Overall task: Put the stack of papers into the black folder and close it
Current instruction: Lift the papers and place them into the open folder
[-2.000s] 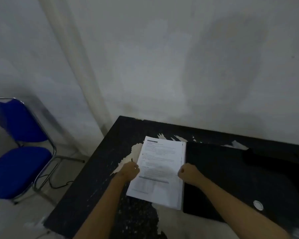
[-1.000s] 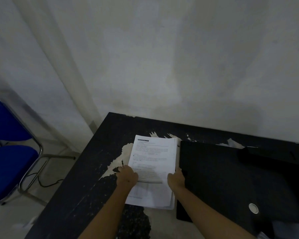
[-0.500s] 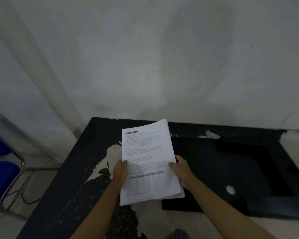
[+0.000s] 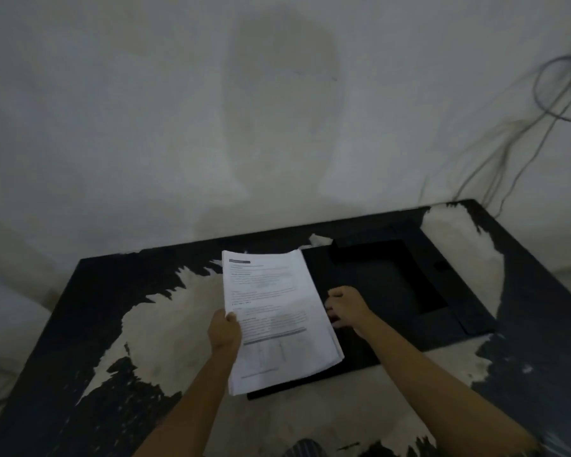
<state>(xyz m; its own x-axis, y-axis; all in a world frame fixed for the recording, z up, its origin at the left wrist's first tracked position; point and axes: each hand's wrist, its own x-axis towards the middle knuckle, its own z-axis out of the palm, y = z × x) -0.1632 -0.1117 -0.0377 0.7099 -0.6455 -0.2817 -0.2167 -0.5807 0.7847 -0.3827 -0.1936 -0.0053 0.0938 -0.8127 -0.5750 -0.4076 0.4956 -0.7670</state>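
Note:
A white stack of papers (image 4: 271, 301) with printed text is held tilted above the table, its right part over the black folder (image 4: 376, 285). My left hand (image 4: 225, 331) grips the stack's left edge near the middle. The folder lies open and flat on the table, right of centre, with a darker flap at its far side. My right hand (image 4: 345, 308) rests over the folder beside the stack's right edge, fingers curled toward the paper. Whether it grips the paper or the folder is unclear.
The table (image 4: 112, 291) is black with large pale patches where the surface has peeled. It stands against a white wall. Grey cables (image 4: 557, 94) hang down the wall at the far right corner. A bit of striped cloth (image 4: 305, 448) shows at the bottom edge.
The stack has been lifted off the table and carried right, over the folder. My right hand has moved off the stack's edge toward the folder. The view has swung right.

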